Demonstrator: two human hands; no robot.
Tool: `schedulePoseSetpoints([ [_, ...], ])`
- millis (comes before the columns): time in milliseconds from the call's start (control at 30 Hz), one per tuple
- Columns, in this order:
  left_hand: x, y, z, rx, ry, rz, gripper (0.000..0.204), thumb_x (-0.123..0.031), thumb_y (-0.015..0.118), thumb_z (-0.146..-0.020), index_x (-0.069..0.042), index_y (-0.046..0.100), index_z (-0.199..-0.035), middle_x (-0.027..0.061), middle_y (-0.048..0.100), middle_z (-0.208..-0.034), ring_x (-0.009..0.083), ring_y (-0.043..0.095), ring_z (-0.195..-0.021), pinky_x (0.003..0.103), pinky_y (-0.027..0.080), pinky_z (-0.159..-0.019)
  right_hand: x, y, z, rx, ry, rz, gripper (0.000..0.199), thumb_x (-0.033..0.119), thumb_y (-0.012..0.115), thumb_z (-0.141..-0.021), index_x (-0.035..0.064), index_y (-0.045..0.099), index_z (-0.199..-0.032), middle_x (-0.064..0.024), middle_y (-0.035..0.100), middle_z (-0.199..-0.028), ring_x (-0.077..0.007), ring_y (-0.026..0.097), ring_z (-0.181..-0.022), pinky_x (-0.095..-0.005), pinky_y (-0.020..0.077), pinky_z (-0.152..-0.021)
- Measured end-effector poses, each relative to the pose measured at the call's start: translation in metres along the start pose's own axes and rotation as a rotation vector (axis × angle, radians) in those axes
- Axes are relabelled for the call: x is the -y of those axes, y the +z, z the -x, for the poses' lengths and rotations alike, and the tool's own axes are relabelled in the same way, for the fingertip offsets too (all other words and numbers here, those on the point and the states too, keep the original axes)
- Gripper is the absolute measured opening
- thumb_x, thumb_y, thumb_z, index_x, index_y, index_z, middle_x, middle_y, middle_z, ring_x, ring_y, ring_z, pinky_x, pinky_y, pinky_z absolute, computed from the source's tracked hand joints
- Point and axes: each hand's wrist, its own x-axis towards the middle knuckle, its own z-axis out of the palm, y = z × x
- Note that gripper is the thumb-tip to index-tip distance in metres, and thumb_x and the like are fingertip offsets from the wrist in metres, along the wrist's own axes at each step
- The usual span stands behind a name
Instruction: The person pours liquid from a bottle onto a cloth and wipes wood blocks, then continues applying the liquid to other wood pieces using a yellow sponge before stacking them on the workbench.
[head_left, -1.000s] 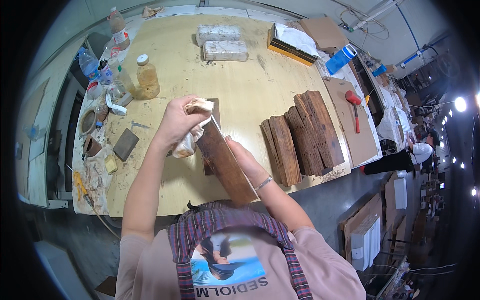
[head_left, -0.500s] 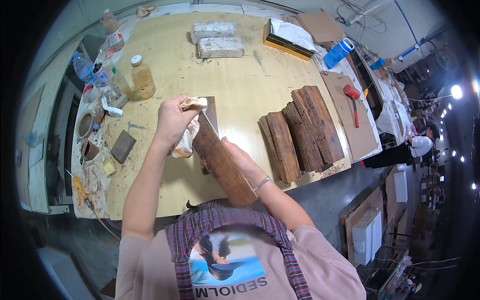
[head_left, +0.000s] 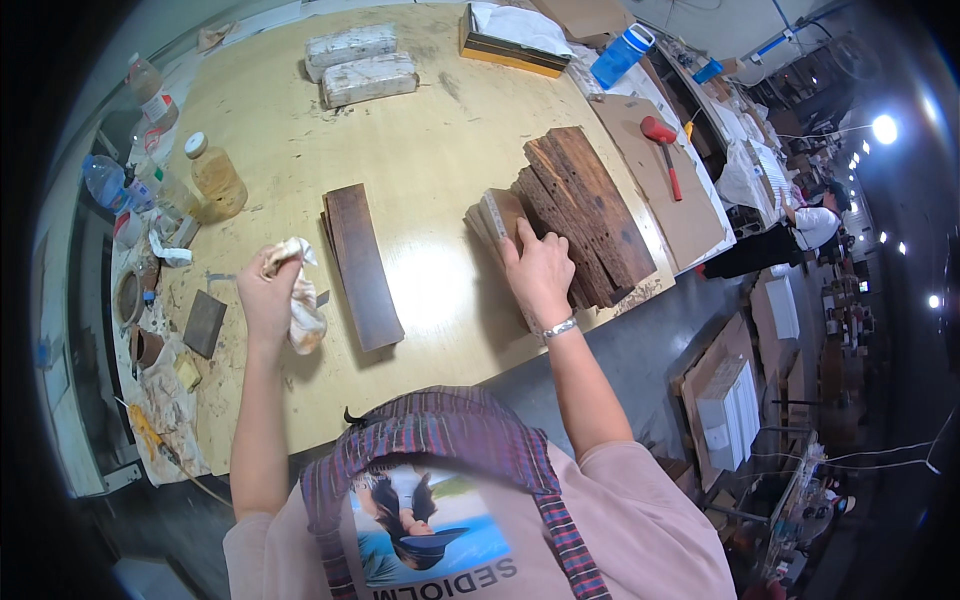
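Note:
My left hand [head_left: 268, 300] is closed around a bunched, stained white cloth [head_left: 307, 318], raised over the left part of the table. To its right, brown wooden planks [head_left: 364, 270] lie in a small stack on the tabletop, touched by neither hand. My right hand [head_left: 541, 272] reaches over a narrower wooden plank [head_left: 505, 213] at the right, thumb and index finger on its top and the other fingers curled, partly hidden. Against that plank's right side rests a pile of rough, dark, grooved wood pieces [head_left: 590, 210].
Bottles, including a capped jar of amber liquid [head_left: 219, 180], line the left edge. A dark flat block [head_left: 205, 323] lies near them. Two wrapped bricks [head_left: 368, 80] and a black-yellow box [head_left: 512, 45] stand at the back. A red mallet [head_left: 662, 150] rests on cardboard at right.
The plank I held and wiped now lies on the table stack. My right hand has moved right onto another plank. My left hand, still gripping the cloth, has drawn away leftward.

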Motion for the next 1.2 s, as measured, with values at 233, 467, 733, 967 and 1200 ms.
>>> schedulePoseSetpoints([
  [233, 0.013, -0.001, 0.009, 0.022, -0.019, 0.039, 0.012, -0.002, 0.064, -0.087, 0.003, 0.067, -0.097, 0.0008, 0.065, -0.085, 0.0061, 0.057, -0.073, 0.022, 0.044, -0.064, 0.076, 0.022, 0.02, 0.158, -0.127, -0.459, 0.045, 0.043, 0.07, -0.085, 0.006, 0.062, -0.11, -0.0192, 0.061, -0.106, -0.0334, 0.059, -0.104, -0.0447, 0.0526, -0.079],
  [467, 0.013, -0.018, 0.023, -0.042, -0.084, 0.095, 0.015, 0.0, 0.064, -0.09, 0.004, 0.068, -0.104, 0.0017, 0.065, -0.087, 0.006, 0.058, -0.074, 0.02, 0.045, -0.064, 0.145, 0.035, 0.031, 0.536, -0.168, -0.505, 0.079, 0.053, 0.077, -0.072, -0.0075, 0.051, -0.115, -0.0236, 0.062, -0.107, -0.0353, 0.064, -0.101, -0.0434, 0.0534, -0.084],
  [733, 0.029, -0.033, 0.032, -0.04, -0.169, 0.098, 0.017, -0.006, 0.065, -0.091, 0.003, 0.067, -0.106, 0.0022, 0.065, -0.089, 0.0065, 0.058, -0.073, 0.022, 0.045, -0.062, 0.124, 0.04, 0.018, 0.495, -0.031, -0.665, 0.06, 0.03, 0.08, -0.064, -0.0097, 0.054, -0.101, -0.0255, 0.065, -0.095, -0.0387, 0.066, -0.09, -0.042, 0.0537, -0.082],
  [967, 0.025, -0.01, 0.032, 0.059, -0.126, 0.027, 0.014, -0.004, 0.065, -0.09, 0.003, 0.067, -0.103, 0.0017, 0.065, -0.089, 0.007, 0.058, -0.076, 0.022, 0.045, -0.066, 0.102, 0.05, 0.021, 0.406, -0.078, -0.788, 0.058, 0.027, 0.078, -0.072, -0.0051, 0.058, -0.116, -0.0234, 0.058, -0.112, -0.0369, 0.061, -0.101, -0.0411, 0.0499, -0.09],
  [1200, 0.034, -0.017, 0.044, 0.033, -0.175, 0.014, 0.016, -0.004, 0.065, -0.089, 0.003, 0.067, -0.103, 0.0011, 0.065, -0.087, 0.0062, 0.057, -0.073, 0.022, 0.044, -0.063, -0.015, -0.012, 0.042, -0.006, -0.009, -0.019, 0.081, 0.036, 0.085, -0.066, 0.0025, 0.05, -0.131, -0.0156, 0.053, -0.115, -0.031, 0.05, -0.108, -0.0421, 0.0443, -0.091],
])
